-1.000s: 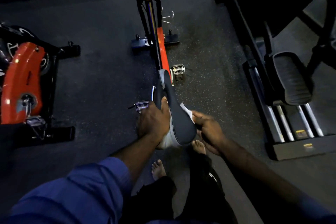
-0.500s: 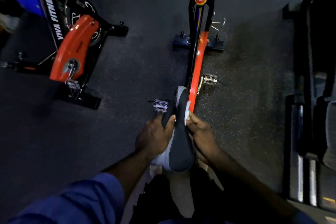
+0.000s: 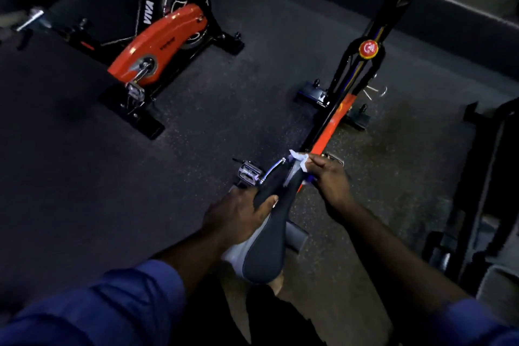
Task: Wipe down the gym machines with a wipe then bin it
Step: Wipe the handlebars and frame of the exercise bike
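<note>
The right-hand grip (image 3: 330, 177) has slid forward since half a second ago. It was alongside the middle of the black padded bike saddle (image 3: 269, 239), and now it's up at the saddle's narrow nose. The crumpled white paper wipe (image 3: 302, 161) went with it. It's pinched in those fingers, with a bunched bit sticking out just ahead of the fingertips, right at the nose tip.

The left-hand grip (image 3: 238, 216) hasn't budged. It's still clamped on the saddle's left edge, thumb over the top and fingers curled underneath. The view has swung a bit too, so the second orange-and-black spin bike (image 3: 160, 45), with "VIVA FITNESS" on its frame, now shows further in from the left edge. It's well ahead and left of the left-hand grip.

The wipe looks small, white and scrunched, and most of it is hidden inside the right-hand grip. Straight ahead of that grip runs the orange-and-black bike frame (image 3: 337, 118), up to a round red knob (image 3: 368, 48). A silver metal pedal (image 3: 248, 171) sits just ahead of the left-hand grip. Another pedal is mostly hidden behind the right-hand grip. Behind the left-hand grip there's a blue sleeve (image 3: 112, 298). Well off to the right of the right-hand grip stands a dark machine (image 3: 483, 177), too dim to make out. It all stands on a dark speckled rubber floor (image 3: 196, 163).
</note>
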A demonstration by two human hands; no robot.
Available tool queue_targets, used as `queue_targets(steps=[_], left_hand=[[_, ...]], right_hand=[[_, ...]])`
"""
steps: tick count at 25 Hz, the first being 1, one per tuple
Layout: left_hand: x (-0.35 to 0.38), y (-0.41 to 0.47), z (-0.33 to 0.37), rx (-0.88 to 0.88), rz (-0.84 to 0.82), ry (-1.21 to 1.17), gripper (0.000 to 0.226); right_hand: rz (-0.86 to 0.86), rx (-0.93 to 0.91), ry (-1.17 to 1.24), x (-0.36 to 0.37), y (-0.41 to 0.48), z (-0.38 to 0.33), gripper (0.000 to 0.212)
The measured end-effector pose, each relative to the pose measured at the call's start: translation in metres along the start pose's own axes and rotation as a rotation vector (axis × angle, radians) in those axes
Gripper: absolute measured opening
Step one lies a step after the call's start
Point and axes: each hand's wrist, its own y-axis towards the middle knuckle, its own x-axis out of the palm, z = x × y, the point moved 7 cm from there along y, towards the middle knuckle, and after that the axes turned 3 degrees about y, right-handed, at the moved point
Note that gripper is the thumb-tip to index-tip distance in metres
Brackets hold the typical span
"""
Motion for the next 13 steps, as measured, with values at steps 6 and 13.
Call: queue_targets(steps=[6, 13], left_hand=[[-0.004, 0.006, -0.016, -0.094, 0.061, -0.334, 0.074], [0.019, -0.019, -0.102, -0.522, 0.213, -1.376, 0.068]], right_hand=[[-0.395, -0.241, -1.15, 0.046, 0.013, -0.056, 0.023], [-0.726, -0.296, -1.629, 0.114, -0.015, -0.041, 0.057]])
